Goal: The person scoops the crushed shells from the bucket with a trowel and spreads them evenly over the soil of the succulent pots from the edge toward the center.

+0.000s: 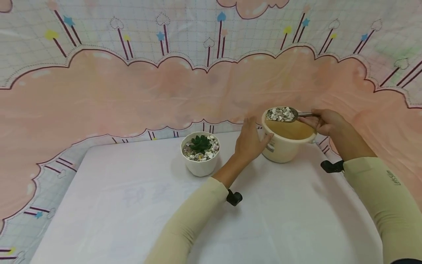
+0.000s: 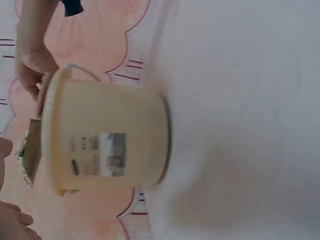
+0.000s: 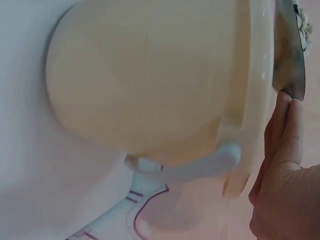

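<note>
A small metal scoop (image 1: 306, 114) is gripped by its handle in my right hand (image 1: 331, 123). White and grey stone chips (image 1: 280, 114) heap in its bowl, above the rim of a cream plastic bucket (image 1: 283, 151). In the right wrist view the scoop (image 3: 289, 55) sits just above the bucket's rim. My left hand (image 1: 251, 142) is raised by the bucket's left side with fingers extended; the left wrist view puts its fingers (image 2: 20, 217) apart from the rim. The bucket's bottom inside is hidden.
A white pot (image 1: 200, 168) with a green succulent (image 1: 200, 144) and stone chips on top stands left of my left hand. Everything rests on a white table (image 1: 132, 205). A patterned cloth (image 1: 165, 91) hangs behind it. The bucket's bail handle (image 3: 200, 162) hangs at its side.
</note>
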`<move>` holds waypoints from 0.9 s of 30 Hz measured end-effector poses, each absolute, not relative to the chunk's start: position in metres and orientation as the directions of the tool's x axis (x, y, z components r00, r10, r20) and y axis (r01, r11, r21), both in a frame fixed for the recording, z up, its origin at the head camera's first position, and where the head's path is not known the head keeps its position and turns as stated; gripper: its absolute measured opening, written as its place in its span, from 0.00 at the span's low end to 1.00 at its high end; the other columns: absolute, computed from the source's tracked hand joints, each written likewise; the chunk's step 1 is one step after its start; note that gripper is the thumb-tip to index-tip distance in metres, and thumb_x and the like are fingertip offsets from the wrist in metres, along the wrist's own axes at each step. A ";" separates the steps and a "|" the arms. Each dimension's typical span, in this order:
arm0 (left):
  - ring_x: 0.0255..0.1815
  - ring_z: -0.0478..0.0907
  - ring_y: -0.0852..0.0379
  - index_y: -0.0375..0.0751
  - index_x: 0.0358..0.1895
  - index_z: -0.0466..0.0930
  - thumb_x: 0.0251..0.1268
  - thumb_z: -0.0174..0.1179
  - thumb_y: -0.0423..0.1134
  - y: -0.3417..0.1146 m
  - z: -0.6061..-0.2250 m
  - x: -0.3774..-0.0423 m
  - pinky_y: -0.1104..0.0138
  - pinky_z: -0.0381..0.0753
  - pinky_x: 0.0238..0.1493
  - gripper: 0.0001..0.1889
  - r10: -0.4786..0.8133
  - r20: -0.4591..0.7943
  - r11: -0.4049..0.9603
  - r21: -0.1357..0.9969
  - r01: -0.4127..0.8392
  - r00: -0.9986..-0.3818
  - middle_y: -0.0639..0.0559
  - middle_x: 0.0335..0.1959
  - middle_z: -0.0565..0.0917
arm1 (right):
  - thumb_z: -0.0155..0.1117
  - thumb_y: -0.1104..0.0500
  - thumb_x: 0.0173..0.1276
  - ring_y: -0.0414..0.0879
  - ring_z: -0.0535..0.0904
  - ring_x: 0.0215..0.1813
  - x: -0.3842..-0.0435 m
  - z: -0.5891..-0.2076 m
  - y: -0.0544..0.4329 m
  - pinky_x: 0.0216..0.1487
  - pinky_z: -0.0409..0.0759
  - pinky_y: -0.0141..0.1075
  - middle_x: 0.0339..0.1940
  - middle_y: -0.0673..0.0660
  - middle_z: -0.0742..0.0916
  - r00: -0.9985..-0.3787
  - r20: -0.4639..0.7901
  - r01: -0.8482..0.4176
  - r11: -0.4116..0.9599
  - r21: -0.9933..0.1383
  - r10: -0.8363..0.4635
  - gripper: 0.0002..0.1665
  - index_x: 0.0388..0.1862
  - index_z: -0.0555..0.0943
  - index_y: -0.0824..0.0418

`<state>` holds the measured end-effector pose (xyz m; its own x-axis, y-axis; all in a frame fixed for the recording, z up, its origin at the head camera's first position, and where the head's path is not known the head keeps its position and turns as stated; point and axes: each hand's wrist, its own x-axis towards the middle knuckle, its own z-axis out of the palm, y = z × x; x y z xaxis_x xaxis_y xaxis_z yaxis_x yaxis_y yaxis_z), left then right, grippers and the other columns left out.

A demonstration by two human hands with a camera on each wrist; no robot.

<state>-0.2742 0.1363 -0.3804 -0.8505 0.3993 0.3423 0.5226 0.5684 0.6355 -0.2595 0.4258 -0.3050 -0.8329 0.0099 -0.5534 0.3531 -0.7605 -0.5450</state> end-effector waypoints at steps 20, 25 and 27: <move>0.81 0.61 0.41 0.38 0.84 0.54 0.73 0.67 0.56 0.054 -0.358 -0.260 0.47 0.78 0.65 0.47 0.341 0.387 0.515 0.686 0.514 -0.857 0.40 0.84 0.57 | 0.46 0.57 0.87 0.65 0.90 0.40 -0.284 -0.287 0.348 0.54 0.85 0.44 0.37 0.74 0.89 -0.858 -0.511 0.414 -0.656 -0.631 -0.050 0.18 0.46 0.79 0.68; 0.74 0.71 0.38 0.39 0.84 0.55 0.71 0.68 0.57 0.030 -0.359 -0.259 0.48 0.79 0.63 0.47 0.289 0.393 0.506 0.711 0.488 -0.873 0.37 0.83 0.57 | 0.44 0.56 0.88 0.65 0.90 0.41 -0.295 -0.291 0.322 0.54 0.84 0.43 0.37 0.75 0.89 -0.854 -0.506 0.463 -0.627 -0.626 -0.125 0.22 0.43 0.78 0.72; 0.74 0.71 0.37 0.40 0.84 0.55 0.71 0.68 0.57 0.020 -0.359 -0.258 0.47 0.78 0.65 0.47 0.269 0.385 0.495 0.731 0.469 -0.883 0.36 0.84 0.56 | 0.43 0.56 0.89 0.64 0.90 0.40 -0.299 -0.294 0.311 0.54 0.84 0.42 0.37 0.75 0.89 -0.854 -0.502 0.473 -0.604 -0.642 -0.135 0.20 0.45 0.77 0.70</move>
<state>-0.2582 0.0197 -0.3592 -0.8829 0.2688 0.3849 0.4695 0.4952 0.7310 -0.2986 0.3110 -0.2936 -0.8543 -0.1348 -0.5020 0.4726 -0.6035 -0.6422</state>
